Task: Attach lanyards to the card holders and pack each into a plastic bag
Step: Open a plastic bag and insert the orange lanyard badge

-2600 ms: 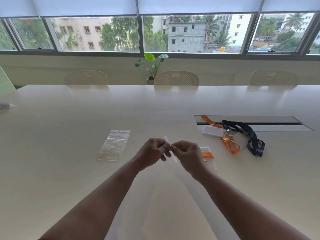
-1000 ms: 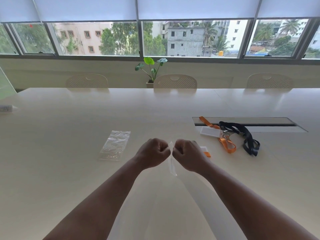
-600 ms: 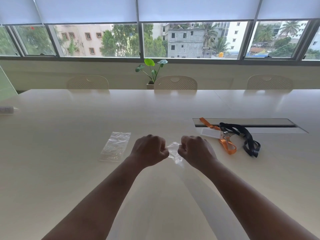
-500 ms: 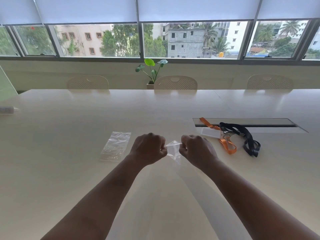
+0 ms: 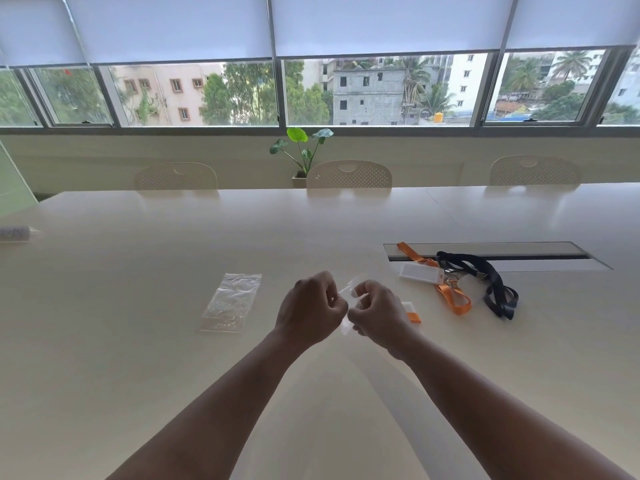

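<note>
A small clear plastic bag (image 5: 347,295) is held above the worktop (image 5: 138,358) between the two hands; the left hand (image 5: 309,311) has its fingers curled and pinches one edge of the bag, and the right hand (image 5: 377,315) pinches the other edge in the same way, so the thin film shows only in the narrow gap between them. Just behind the right hand, partly hidden by it, a card holder with an orange strap (image 5: 412,312) lies on the worktop; whether it is inside a bag I cannot tell. Farther to the right of the right hand lie a white card holder (image 5: 419,273), an orange lanyard (image 5: 450,292) and a black lanyard (image 5: 491,282), tangled together and touching the edge of a long cable slot (image 5: 536,252) in the surface. To the left of the left hand, well apart, a second clear plastic bag (image 5: 232,303) lies flat. The worktop is wide, pale cream and glossy; it reflects the window light. At the far left edge lies a small tube-like object (image 5: 15,233), too blurred to name. Beyond the far edge stand three perforated chair backs (image 5: 349,174), a potted plant (image 5: 303,150) and a row of windows (image 5: 381,91) with the blinds (image 5: 173,26) half lowered; buildings and trees show outside.
</note>
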Motion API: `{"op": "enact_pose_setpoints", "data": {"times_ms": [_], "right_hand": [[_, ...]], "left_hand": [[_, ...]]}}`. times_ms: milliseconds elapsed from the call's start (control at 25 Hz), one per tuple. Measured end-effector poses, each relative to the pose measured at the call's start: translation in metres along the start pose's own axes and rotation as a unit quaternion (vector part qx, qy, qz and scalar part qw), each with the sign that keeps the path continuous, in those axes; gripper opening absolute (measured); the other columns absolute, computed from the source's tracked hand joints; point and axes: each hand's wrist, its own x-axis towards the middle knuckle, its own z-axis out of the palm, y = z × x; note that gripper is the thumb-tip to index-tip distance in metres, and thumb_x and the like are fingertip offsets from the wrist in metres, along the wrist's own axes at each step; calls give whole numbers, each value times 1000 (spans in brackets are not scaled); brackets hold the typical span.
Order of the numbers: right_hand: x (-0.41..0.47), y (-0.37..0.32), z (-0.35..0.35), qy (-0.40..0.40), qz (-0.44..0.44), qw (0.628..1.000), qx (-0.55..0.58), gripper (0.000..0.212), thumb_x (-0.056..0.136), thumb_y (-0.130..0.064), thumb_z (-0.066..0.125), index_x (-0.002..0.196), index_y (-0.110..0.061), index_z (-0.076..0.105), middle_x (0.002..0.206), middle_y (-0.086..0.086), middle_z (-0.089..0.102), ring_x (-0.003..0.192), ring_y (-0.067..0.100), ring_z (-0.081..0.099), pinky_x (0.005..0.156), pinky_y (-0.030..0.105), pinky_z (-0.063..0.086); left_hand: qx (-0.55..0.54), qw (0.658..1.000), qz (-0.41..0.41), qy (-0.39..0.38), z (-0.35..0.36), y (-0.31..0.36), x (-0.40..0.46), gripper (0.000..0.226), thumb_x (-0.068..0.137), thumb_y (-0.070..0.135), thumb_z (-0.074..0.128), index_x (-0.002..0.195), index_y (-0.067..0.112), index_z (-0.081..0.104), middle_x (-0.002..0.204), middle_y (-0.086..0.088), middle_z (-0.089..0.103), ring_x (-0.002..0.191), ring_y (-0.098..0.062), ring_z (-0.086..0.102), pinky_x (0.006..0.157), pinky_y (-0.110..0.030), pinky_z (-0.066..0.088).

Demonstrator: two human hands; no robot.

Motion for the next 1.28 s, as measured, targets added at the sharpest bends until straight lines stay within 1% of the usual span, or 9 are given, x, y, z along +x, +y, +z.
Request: {"op": "enact_pose_setpoints", "data": {"times_ms": [160, 280, 480, 760, 920, 1000, 1120, 1200, 1280], "right_hand": [[1, 1, 2, 24, -77, 992, -99, 14, 80, -15, 69, 83, -26, 61, 63, -3, 65, 58, 13, 62, 57, 35, 53], [-1, 3, 5, 41, -128, 978, -157, 14, 82, -18, 62, 72, -26, 56, 59, -5, 60, 54, 9, 53, 51, 27, 41], [-6, 12, -1, 101, -164, 945, -266, 10, 84, -22, 58, 93, -24, 62, 79, -1, 72, 71, 25, 67, 56, 30, 42], [4, 19, -14, 106, -178, 930, -302, 23, 87, -34, 62, 108, -29, 60, 84, -5, 73, 77, 27, 68, 62, 31, 46], [4, 23, -18, 75, -156, 957, -234, 11, 90, -30, 63, 101, -28, 67, 73, -10, 68, 67, 15, 65, 61, 30, 50], [5, 25, -21, 34, -111, 980, -160, 7, 92, -27, 64, 87, -25, 68, 69, -8, 68, 64, 14, 65, 60, 32, 53], [5, 21, -19, -64, -9, 998, 20, 15, 92, -9, 61, 80, -13, 70, 65, -1, 68, 55, 11, 61, 50, 28, 47], [3, 18, -18, -111, 35, 990, 74, 12, 92, -6, 61, 86, -9, 71, 65, 2, 66, 53, 9, 58, 48, 25, 42], [2, 16, -17, -150, 65, 980, 112, 6, 94, -10, 65, 93, -10, 71, 67, 1, 67, 54, 9, 58, 48, 24, 41]], "left_hand": [[11, 999, -9, -30, 9, -5, -7, 40, 83, 40, 67, 116, 22, 54, 87, 10, 61, 82, -18, 63, 70, -30, 48], [5, 999, -42, -22, 13, -5, -7, 34, 87, 36, 65, 116, 21, 55, 82, 7, 64, 83, -22, 65, 69, -30, 45], [24, 997, -65, -15, 11, -12, -11, 28, 86, 23, 60, 113, 21, 55, 84, 1, 70, 86, -28, 67, 74, -35, 52], [40, 997, -60, 14, 7, -18, -13, 39, 87, 32, 66, 122, 21, 55, 109, 2, 62, 96, -24, 64, 79, -34, 50], [8, 998, 50, -34, 6, -27, -22, 69, 81, 58, 70, 138, 29, 46, 135, 5, 47, 118, -21, 56, 92, -33, 48], [49, 986, 125, -97, 4, -34, -24, 111, 65, 85, 67, 155, 37, 23, 160, 7, 22, 148, -21, 24, 116, -34, 25], [131, 968, 181, -118, 5, -41, -21, 140, 54, 94, 64, 161, 36, -4, 170, 8, -6, 156, -17, -16, 121, -33, -8], [157, 960, 201, -116, 9, -42, -18, 141, 57, 87, 70, 161, 34, -8, 170, 6, 0, 157, -18, -11, 123, -33, -7], [158, 960, 203, -115, 15, -43, -18, 135, 61, 77, 74, 161, 31, -3, 163, 3, 23, 153, -21, 15, 124, -37, 8]]}}
